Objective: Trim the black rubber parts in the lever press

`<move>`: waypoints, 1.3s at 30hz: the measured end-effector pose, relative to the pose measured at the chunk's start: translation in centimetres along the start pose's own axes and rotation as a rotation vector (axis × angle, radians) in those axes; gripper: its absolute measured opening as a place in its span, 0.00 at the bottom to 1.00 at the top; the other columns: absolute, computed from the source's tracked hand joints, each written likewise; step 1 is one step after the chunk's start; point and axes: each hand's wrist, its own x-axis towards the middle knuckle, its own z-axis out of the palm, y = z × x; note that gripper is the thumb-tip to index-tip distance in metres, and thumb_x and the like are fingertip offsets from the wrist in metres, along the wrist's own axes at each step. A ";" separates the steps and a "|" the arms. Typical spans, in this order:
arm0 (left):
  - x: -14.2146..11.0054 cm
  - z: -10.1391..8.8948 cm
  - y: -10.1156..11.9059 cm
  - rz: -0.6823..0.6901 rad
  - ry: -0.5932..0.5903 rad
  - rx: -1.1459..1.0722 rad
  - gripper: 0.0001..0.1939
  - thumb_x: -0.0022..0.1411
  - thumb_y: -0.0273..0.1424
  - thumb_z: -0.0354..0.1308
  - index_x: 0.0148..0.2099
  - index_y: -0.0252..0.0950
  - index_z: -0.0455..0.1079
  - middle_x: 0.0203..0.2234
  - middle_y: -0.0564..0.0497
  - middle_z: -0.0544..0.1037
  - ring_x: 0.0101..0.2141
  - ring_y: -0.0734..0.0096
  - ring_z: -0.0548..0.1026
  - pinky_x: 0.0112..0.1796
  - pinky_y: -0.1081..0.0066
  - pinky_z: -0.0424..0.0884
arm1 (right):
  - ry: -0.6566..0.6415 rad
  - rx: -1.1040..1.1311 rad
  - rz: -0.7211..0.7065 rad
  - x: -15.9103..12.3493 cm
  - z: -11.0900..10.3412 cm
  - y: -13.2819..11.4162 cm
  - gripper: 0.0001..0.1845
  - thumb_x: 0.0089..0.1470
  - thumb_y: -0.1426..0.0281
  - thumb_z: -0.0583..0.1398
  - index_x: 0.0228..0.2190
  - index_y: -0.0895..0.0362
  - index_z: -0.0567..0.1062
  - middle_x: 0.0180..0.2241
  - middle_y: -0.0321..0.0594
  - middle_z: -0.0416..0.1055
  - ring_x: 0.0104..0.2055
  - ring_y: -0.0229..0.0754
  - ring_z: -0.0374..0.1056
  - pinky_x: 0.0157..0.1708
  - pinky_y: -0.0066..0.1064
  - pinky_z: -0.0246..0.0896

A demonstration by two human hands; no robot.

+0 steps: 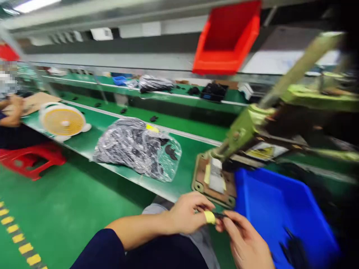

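My left hand (pixel 186 213) is closed, with a yellow wrap (pixel 209 217) round its thumb. Its fingertips pinch one side of a small black part (pixel 220 215), which is mostly hidden by fingers. From the other side my right hand (pixel 248 241) grips the same piece between thumb and fingers. Both hands are low over my lap at the bench edge. Just beyond them stands a green hand press (pixel 241 127) on a brown base plate (pixel 199 175). Beside my right hand is a blue bin (pixel 269 198) with black parts (pixel 294 248) inside, blurred.
On the green bench lies a clear plastic bag (pixel 131 145) full of dark parts. Farther left are a white and yellow fan (pixel 64 121), a red stool (pixel 33 158) and another person's arm (pixel 14 110). A red bin (pixel 228 37) hangs above; black pieces (pixel 153 118) lie along the line.
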 end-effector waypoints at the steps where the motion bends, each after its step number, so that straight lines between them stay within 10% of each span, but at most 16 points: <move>1: -0.1 -0.2 0.2 -0.017 0.017 -0.068 0.14 0.58 0.36 0.66 0.44 0.33 0.78 0.38 0.44 0.79 0.36 0.68 0.78 0.38 0.71 0.76 | -0.008 0.105 0.002 0.0 0.6 -0.3 0.11 0.56 0.58 0.61 0.36 0.52 0.74 0.25 0.39 0.79 0.29 0.43 0.78 0.29 0.29 0.76; 15: -1.4 -1.9 -2.6 0.437 -0.036 0.161 0.08 0.65 0.21 0.58 0.44 0.37 0.75 0.38 0.48 0.79 0.39 0.71 0.79 0.40 0.71 0.78 | 0.142 0.144 -0.023 -3.4 2.8 3.1 0.06 0.58 0.64 0.60 0.37 0.52 0.75 0.38 0.40 0.72 0.35 0.39 0.73 0.37 0.36 0.75; 30: -1.3 -1.8 -3.4 0.434 -0.106 0.197 0.08 0.65 0.21 0.59 0.45 0.36 0.73 0.39 0.46 0.79 0.40 0.70 0.79 0.41 0.71 0.78 | 0.132 0.121 0.010 -3.2 2.6 3.9 0.05 0.59 0.65 0.60 0.37 0.51 0.76 0.37 0.39 0.73 0.34 0.39 0.74 0.37 0.35 0.75; 39: 5.3 -3.5 -3.0 0.462 -0.033 0.395 0.04 0.67 0.24 0.56 0.41 0.36 0.72 0.36 0.47 0.80 0.39 0.70 0.78 0.42 0.69 0.76 | 0.099 0.072 0.068 -2.7 0.5 1.3 0.07 0.60 0.64 0.60 0.39 0.52 0.76 0.38 0.40 0.75 0.38 0.39 0.74 0.39 0.32 0.73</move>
